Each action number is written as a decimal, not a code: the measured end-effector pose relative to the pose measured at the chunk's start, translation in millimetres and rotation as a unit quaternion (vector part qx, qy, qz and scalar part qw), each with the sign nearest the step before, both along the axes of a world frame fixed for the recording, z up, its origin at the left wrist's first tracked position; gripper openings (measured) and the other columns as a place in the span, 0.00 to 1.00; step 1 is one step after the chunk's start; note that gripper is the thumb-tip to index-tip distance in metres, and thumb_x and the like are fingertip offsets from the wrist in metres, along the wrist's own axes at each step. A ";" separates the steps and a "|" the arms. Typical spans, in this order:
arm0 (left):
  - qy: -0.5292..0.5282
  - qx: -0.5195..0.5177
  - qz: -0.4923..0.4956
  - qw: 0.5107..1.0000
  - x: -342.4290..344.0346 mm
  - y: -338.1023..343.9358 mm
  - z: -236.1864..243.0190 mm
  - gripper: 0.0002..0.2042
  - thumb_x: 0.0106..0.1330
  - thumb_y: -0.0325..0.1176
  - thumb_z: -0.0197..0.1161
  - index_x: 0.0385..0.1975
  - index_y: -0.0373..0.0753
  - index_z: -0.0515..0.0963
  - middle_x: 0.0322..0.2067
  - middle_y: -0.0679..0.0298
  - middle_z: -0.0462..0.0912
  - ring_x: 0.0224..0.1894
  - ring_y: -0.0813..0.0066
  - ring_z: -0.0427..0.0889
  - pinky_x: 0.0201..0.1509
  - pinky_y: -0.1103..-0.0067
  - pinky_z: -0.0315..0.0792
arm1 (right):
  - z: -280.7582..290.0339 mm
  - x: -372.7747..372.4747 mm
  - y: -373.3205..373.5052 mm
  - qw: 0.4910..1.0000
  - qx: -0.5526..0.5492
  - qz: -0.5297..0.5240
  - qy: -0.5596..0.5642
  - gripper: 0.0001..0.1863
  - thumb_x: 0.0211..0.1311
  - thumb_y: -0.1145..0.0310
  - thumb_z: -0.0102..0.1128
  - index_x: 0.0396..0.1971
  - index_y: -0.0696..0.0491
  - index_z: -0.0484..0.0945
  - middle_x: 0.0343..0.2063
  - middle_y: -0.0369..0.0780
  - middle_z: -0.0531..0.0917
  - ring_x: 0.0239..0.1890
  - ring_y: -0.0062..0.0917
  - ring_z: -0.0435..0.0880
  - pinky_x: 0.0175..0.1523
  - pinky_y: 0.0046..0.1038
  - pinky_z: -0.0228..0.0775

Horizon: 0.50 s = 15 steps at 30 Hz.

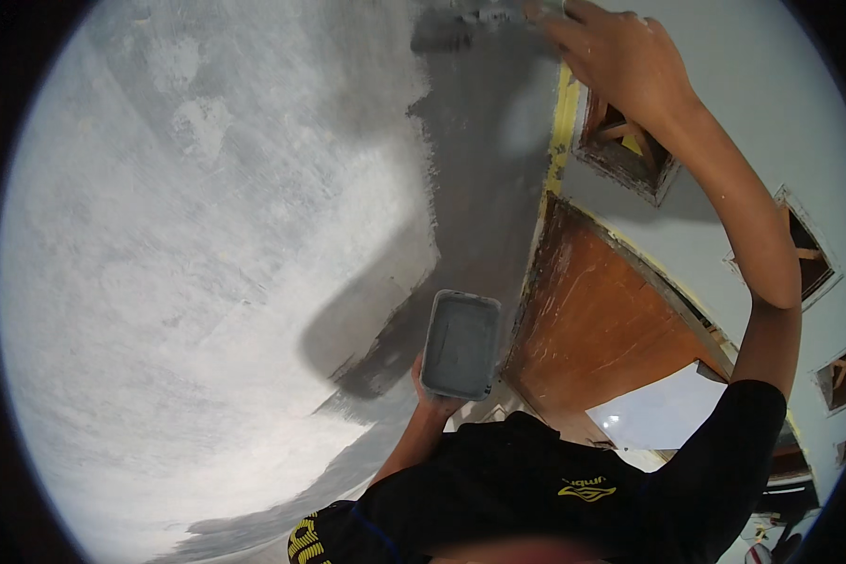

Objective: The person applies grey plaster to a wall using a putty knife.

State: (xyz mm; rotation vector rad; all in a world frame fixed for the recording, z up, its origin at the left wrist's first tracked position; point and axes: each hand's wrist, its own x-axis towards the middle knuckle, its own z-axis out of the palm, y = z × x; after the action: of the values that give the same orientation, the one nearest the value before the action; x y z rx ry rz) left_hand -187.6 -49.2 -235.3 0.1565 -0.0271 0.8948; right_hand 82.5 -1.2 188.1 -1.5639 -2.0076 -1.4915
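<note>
My left hand (pixel 439 402) grips a rectangular plastic tub (pixel 461 344) from below and behind. Grey paint or coating coats the inside of the tub. Raised high at the top, my right hand (pixel 625 61) closes on a wide flat tool (pixel 470 26), which lies against the wall. Its working edge is dark and wet-looking; whether it is a brush or a blade cannot be made out. Under the tool, a dark grey wet band (pixel 484 150) runs down the wall beside a strip of yellow tape (pixel 561 122).
Pale, patchy wall (pixel 207 282) fills the left side. To the right are a brown wooden panel (pixel 583 301), a white sheet-like panel (pixel 663 409) and several diamond-shaped vent openings (pixel 630 141) in a light wall. Dark grey streaks mark the wall's lower part.
</note>
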 end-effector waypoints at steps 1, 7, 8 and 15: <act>0.004 -0.010 -0.007 1.000 1.7 0.0 0.9 0.29 0.71 0.52 0.51 0.66 0.41 0.72 0.63 0.54 0.75 0.63 0.52 0.76 0.64 0.55 0.73 | 8.1 -1.3 -0.2 1.000 0.003 -0.002 -0.001 0.13 0.65 0.71 0.55 0.46 0.54 0.83 0.30 0.45 0.84 0.29 0.37 0.88 0.33 0.39 0.81; 0.007 0.002 -0.037 0.999 10.8 2.7 -2.5 0.29 0.71 0.51 0.52 0.66 0.41 0.71 0.64 0.54 0.75 0.64 0.52 0.76 0.66 0.54 0.71 | 62.4 2.4 12.6 0.982 0.171 0.018 0.073 0.11 0.66 0.69 0.54 0.44 0.55 0.81 0.33 0.48 0.85 0.30 0.45 0.87 0.35 0.44 0.80; -0.004 0.013 -0.039 0.999 12.4 2.3 -3.7 0.28 0.71 0.51 0.52 0.66 0.41 0.71 0.64 0.54 0.75 0.64 0.51 0.75 0.67 0.54 0.70 | 68.6 4.0 14.7 0.986 0.150 0.010 0.070 0.11 0.66 0.69 0.53 0.43 0.56 0.81 0.32 0.48 0.85 0.31 0.45 0.87 0.35 0.44 0.80; 0.014 -0.004 -0.003 1.000 14.6 -4.9 -3.4 0.29 0.71 0.51 0.52 0.67 0.40 0.70 0.64 0.54 0.74 0.64 0.52 0.75 0.66 0.55 0.71 | -10.7 4.2 -3.6 0.995 -0.028 -0.030 -0.095 0.13 0.68 0.66 0.56 0.50 0.46 0.82 0.36 0.38 0.84 0.37 0.35 0.86 0.43 0.38 0.81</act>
State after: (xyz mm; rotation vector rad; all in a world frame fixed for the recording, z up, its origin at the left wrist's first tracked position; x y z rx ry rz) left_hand -173.0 -54.0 -238.7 0.1610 0.0022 0.8870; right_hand 86.7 -4.8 177.4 -1.5704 -2.1396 -1.6776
